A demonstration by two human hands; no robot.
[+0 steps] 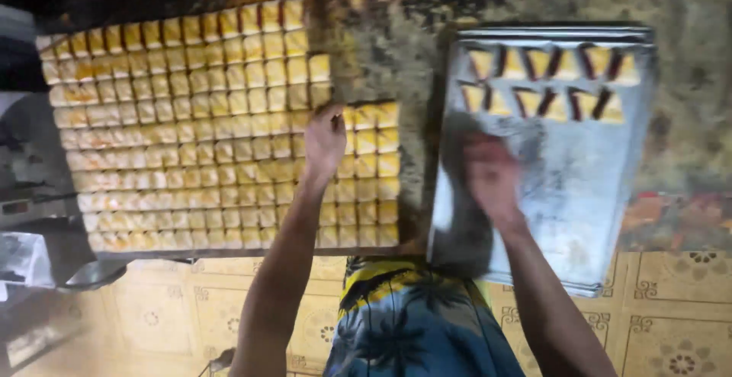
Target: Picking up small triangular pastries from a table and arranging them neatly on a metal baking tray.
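Now left hand [325, 142] on yellow cake squares [191, 133], right hand [494, 180] blurred, grip unclear, over metal tray [595, 194].

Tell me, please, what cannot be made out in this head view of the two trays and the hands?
- Right hand: motion blur over the metal tray; whether it holds anything cannot be told.
- Left hand: seen from the back on the yellow squares; its fingertips and any grip are hidden.
- Wedge pieces: too blurred to tell their dark edging.
- Top-left clutter: dark, cut off by the edge.
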